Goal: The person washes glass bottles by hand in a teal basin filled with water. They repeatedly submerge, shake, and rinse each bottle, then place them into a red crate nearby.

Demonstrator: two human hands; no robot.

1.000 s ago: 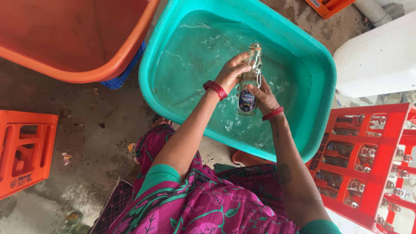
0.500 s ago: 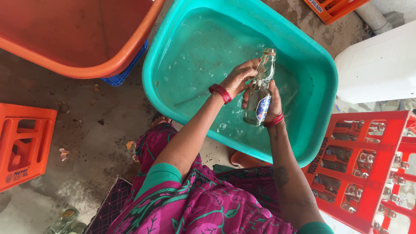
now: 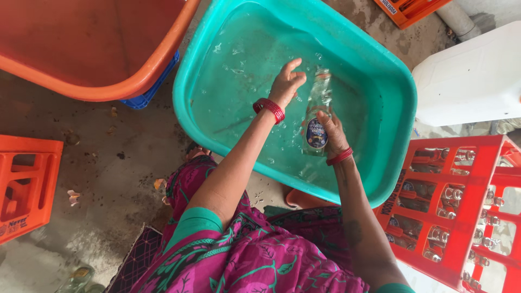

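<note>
A clear glass bottle (image 3: 318, 111) with a dark oval label is held over the water in a teal plastic tub (image 3: 399, 116). My right hand (image 3: 334, 135) grips its lower part, a red bangle on that wrist. Just left of the bottle's upper part, my left hand (image 3: 286, 84) hovers with fingers spread and not touching it, a red bangle on its wrist too. Droplets fly around the bottle. The tub holds clear water.
A large orange tub (image 3: 97, 49) stands at upper left over a blue crate (image 3: 146, 97). A red crate (image 3: 450, 201) with several glass bottles is at right, an orange crate (image 3: 27, 184) at left, a white canister (image 3: 467, 76) at upper right.
My left hand has let go of the bottle and opened beside it. The bottle has shifted slightly right and is now held by my right hand alone.
</note>
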